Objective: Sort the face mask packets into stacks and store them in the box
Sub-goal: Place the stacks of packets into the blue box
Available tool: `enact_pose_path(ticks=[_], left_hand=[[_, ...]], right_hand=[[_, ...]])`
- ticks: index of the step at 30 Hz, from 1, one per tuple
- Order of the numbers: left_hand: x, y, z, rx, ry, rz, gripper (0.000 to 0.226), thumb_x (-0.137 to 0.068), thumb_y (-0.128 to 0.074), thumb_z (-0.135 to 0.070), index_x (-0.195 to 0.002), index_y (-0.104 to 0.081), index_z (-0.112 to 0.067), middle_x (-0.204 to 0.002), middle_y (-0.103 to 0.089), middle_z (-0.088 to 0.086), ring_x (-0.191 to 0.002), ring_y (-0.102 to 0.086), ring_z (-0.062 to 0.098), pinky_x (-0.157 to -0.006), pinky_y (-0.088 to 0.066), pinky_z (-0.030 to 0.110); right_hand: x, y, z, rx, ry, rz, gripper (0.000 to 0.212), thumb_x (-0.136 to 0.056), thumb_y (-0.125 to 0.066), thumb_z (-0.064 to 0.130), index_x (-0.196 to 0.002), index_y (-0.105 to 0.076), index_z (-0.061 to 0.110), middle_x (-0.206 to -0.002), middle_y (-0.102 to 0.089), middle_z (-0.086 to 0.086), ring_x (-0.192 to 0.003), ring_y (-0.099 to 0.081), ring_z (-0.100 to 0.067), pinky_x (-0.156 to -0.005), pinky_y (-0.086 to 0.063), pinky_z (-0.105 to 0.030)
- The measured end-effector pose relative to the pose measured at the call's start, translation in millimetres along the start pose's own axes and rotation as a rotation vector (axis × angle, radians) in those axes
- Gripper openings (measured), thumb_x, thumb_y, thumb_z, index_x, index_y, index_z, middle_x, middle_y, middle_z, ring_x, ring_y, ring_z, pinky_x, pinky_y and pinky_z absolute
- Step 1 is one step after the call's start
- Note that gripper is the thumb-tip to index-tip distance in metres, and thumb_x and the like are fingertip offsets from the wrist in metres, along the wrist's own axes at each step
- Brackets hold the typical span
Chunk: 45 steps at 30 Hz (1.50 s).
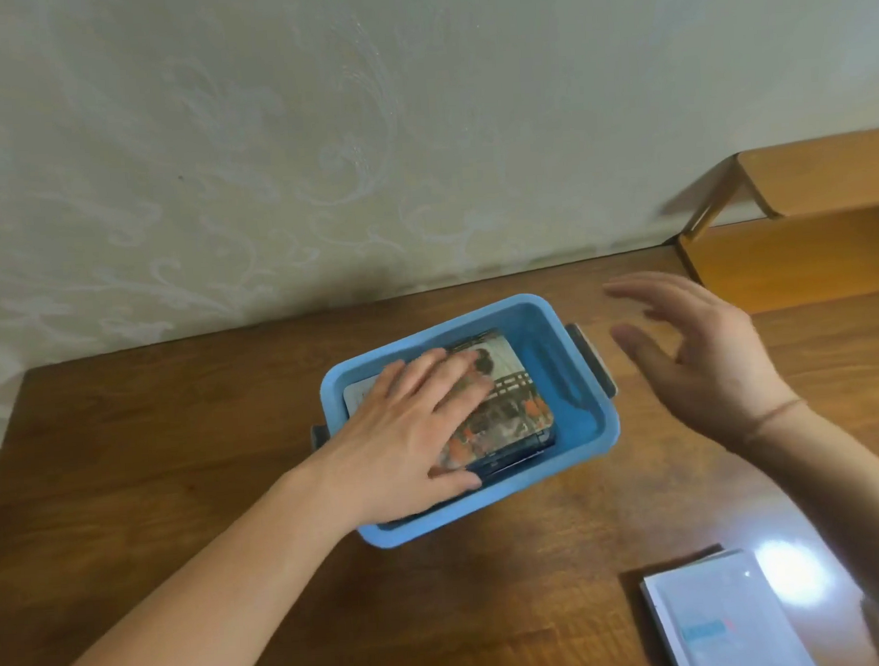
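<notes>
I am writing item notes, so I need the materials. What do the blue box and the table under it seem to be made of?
The blue rectangular box looks like moulded plastic: even colour, rounded rim, smooth semi-matte walls. The brown table appears to be wood or wood veneer with a glossy finish: grain lines show, and a bright lamp glare reflects near the right edge.

The blue plastic box (580, 427) sits mid-counter on the brown wooden counter (178, 448), near the wall behind. A stack of printed face mask packets (513, 410) lies inside it. A white packet stack (717, 618) lies on the counter, nearer and to the right. A wooden shelf (816, 180) stands at far right.
</notes>
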State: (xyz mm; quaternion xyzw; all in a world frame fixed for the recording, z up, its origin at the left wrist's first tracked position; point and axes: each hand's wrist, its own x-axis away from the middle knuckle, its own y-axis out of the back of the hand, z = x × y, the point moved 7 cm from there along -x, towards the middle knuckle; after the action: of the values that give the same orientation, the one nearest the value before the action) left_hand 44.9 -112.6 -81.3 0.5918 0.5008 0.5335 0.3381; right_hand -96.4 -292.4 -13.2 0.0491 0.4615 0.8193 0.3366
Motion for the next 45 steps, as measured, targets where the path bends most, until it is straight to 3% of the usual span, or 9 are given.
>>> enact_pose_path(ticks=[12, 16, 18, 20, 21, 24, 29, 39, 45], left_hand=[[-16.1, -30.7, 1.8, -0.255, -0.024, 0.174, 0.102, -0.093, -0.052, -0.053, -0.139, 0.038, -0.044, -0.148, 0.048, -0.011, -0.138, 0.043, 0.019, -0.118, 0.007, 0.058], [-3.1, -4.4, -1.4, -0.088, 0.025, 0.137, 0.095, -0.092, -0.045, -0.061, -0.147, 0.029, -0.037, -0.15, 0.044, -0.013, -0.141, 0.038, 0.015, -0.121, 0.006, 0.048], [9.4, 36.2, -19.5, 0.152, -0.031, -0.226, 0.076, -0.094, -0.054, -0.049, -0.156, -0.016, -0.024, -0.164, -0.001, 0.001, -0.15, -0.004, 0.025, -0.12, -0.018, 0.043], [41.6, 69.3, -57.7, 0.267, -0.194, -0.798, 0.037, -0.09, -0.063, -0.019, -0.126, -0.059, -0.008, -0.124, -0.058, 0.012, -0.11, -0.056, 0.031, -0.097, -0.046, 0.039], [53.0, 67.1, -86.2, 0.318, -0.299, -0.91, 0.025, -0.087, -0.064, -0.01, -0.112, -0.064, -0.007, -0.104, -0.063, 0.008, -0.089, -0.06, 0.027, -0.085, -0.05, 0.036], [44.0, -6.5, -187.2, 0.2, -0.68, -0.598, 0.009, -0.087, -0.064, -0.018, -0.095, -0.067, -0.018, -0.083, -0.061, 0.0, -0.072, -0.054, 0.022, -0.065, -0.046, 0.03], [5.8, -141.7, -246.5, -0.057, -0.756, -0.175, 0.012, -0.088, -0.051, -0.036, -0.094, -0.058, -0.029, -0.085, -0.054, -0.008, -0.077, -0.046, 0.016, -0.068, -0.042, 0.03], [-3.0, -158.9, -265.2, -0.027, -0.701, -0.147, 0.025, -0.086, -0.051, -0.022, -0.106, -0.06, -0.033, -0.086, -0.053, -0.009, -0.078, -0.045, 0.013, -0.063, -0.041, 0.025], [-1.1, -162.7, -265.3, 0.041, -0.651, -0.116, 0.025, -0.082, -0.055, -0.025, -0.105, -0.057, -0.034, -0.087, -0.048, -0.01, -0.08, -0.043, 0.013, -0.068, -0.043, 0.024]], right_hand=[[68.6, 30.9, -70.3, 0.059, -0.289, -0.097, 0.037, -0.087, -0.066, 0.015, -0.123, -0.061, 0.01, -0.123, -0.062, -0.009, -0.096, -0.062, -0.025, -0.076, -0.05, -0.031], [106.9, 41.3, -76.8, 0.02, -0.354, -0.136, 0.034, -0.085, -0.067, 0.012, -0.119, -0.063, 0.01, -0.112, -0.064, -0.005, -0.095, -0.062, -0.019, -0.078, -0.054, -0.031], [145.2, 31.1, -87.9, -0.049, -0.467, -0.092, 0.031, -0.084, -0.069, 0.013, -0.115, -0.064, 0.015, -0.106, -0.064, 0.001, -0.093, -0.063, -0.014, -0.077, -0.055, -0.029], [191.4, 12.0, -107.8, -0.06, -0.662, 0.013, 0.033, -0.084, -0.07, 0.019, -0.116, -0.063, 0.02, -0.107, -0.065, 0.003, -0.093, -0.063, -0.013, -0.078, -0.055, -0.033], [214.0, 1.6, -119.0, -0.047, -0.771, 0.091, 0.036, -0.083, -0.071, 0.022, -0.118, -0.062, 0.021, -0.111, -0.065, 0.002, -0.093, -0.063, -0.014, -0.079, -0.054, -0.034], [258.9, -16.1, -139.8, -0.018, -0.978, 0.259, 0.038, -0.082, -0.07, 0.022, -0.119, -0.062, 0.018, -0.116, -0.064, -0.002, -0.091, -0.061, -0.016, -0.082, -0.05, -0.031], [274.3, -15.8, -149.5, -0.007, -1.088, 0.287, 0.031, -0.089, -0.064, 0.03, -0.117, -0.061, 0.015, -0.105, -0.065, -0.004, -0.087, -0.054, -0.019, -0.075, -0.04, -0.026], [280.9, -37.5, -138.4, -0.074, -1.12, 0.452, 0.032, -0.096, -0.044, 0.041, -0.115, -0.055, 0.017, -0.114, -0.055, -0.005, -0.102, -0.054, -0.021, -0.092, -0.048, -0.041], [282.0, -36.3, -135.3, -0.286, -1.088, 0.491, 0.03, -0.083, -0.069, 0.032, -0.106, -0.052, 0.022, -0.1, -0.062, 0.004, -0.088, -0.059, -0.01, -0.066, -0.048, -0.025]])
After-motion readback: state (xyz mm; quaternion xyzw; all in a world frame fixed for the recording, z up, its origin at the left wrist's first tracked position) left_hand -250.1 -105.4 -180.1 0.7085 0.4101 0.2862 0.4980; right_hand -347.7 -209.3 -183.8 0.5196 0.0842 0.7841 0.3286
